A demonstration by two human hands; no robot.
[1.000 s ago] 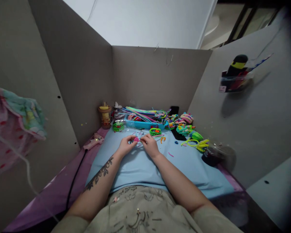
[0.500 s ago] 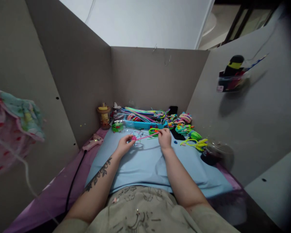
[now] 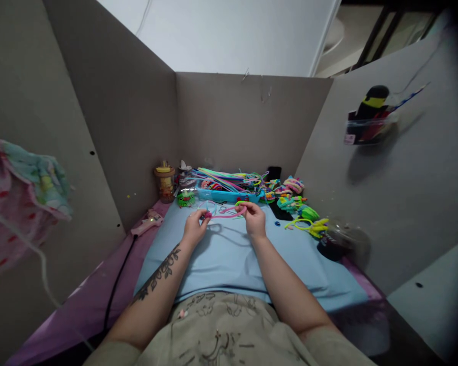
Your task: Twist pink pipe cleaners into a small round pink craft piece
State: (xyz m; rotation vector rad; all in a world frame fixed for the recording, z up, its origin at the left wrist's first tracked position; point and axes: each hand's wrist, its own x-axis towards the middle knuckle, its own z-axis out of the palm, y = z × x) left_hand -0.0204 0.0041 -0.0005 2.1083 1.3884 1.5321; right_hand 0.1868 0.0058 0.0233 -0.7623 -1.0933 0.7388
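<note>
My left hand point(image 3: 194, 227) pinches a small bunched pink piece above the blue cloth point(image 3: 229, 254). From it a pink pipe cleaner point(image 3: 226, 216) runs across to my right hand point(image 3: 254, 221), whose fingers are closed on its far part, where it bends back in a loop. Pale blue and other thin strands show beside the left fingertips; whether they join the pink piece I cannot tell. Behind my hands, a pair of scissors point(image 3: 223, 209) seems to lie on the cloth, partly hidden.
A blue tray point(image 3: 229, 196) of colourful pipe cleaners stands at the back. A green frog-like figure point(image 3: 185, 199) is left of it. Twisted pieces, yellow pipe cleaners point(image 3: 317, 227) and a dark container point(image 3: 330, 246) line the right. A pink glue gun point(image 3: 148, 221) lies left; panels enclose three sides.
My right hand has come slightly left and down toward the left one. The pink pipe cleaner, taut and straight before, now sags and loops at the right fingers.
</note>
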